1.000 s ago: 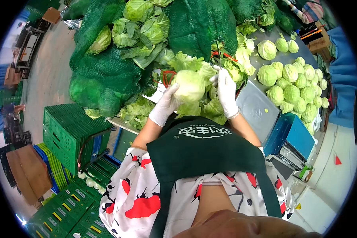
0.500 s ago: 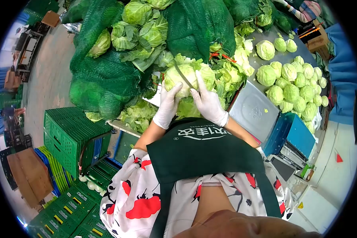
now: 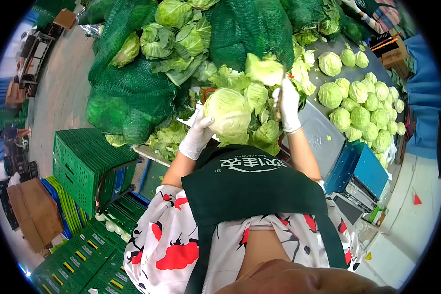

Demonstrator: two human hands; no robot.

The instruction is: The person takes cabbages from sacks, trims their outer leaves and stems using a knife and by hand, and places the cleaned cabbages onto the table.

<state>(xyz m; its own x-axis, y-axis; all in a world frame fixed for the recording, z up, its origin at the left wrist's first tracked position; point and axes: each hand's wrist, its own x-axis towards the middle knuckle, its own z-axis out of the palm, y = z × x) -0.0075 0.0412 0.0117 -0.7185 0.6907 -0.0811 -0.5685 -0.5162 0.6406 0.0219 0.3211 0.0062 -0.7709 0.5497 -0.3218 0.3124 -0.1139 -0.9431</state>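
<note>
A pale green cabbage [image 3: 227, 113] rests in my gloved left hand [image 3: 198, 135], whose fingers and thumb grip its lower left side. My gloved right hand [image 3: 288, 105] is raised to the right, apart from the cabbage. Its fingers are closed round a knife [image 3: 278, 104], of which only a narrow brownish part shows. At the right fingertips a loose cabbage leaf [image 3: 264, 71] is blurred by motion; whether the fingers touch it I cannot tell. Trimmed leaves [image 3: 266, 133] are heaped below and around both hands.
Green mesh sacks [image 3: 127, 105] of cabbages stand ahead and left. A pile of trimmed cabbages [image 3: 360, 117] lies on the table at right, beyond a metal scale plate [image 3: 323, 130]. Green crates [image 3: 90, 171] are stacked at lower left. Another person's arm [image 3: 372, 22] shows at top right.
My right hand has left the cabbage and moved right and up with the knife. A leaf has come off the cabbage, which my left hand still holds.
</note>
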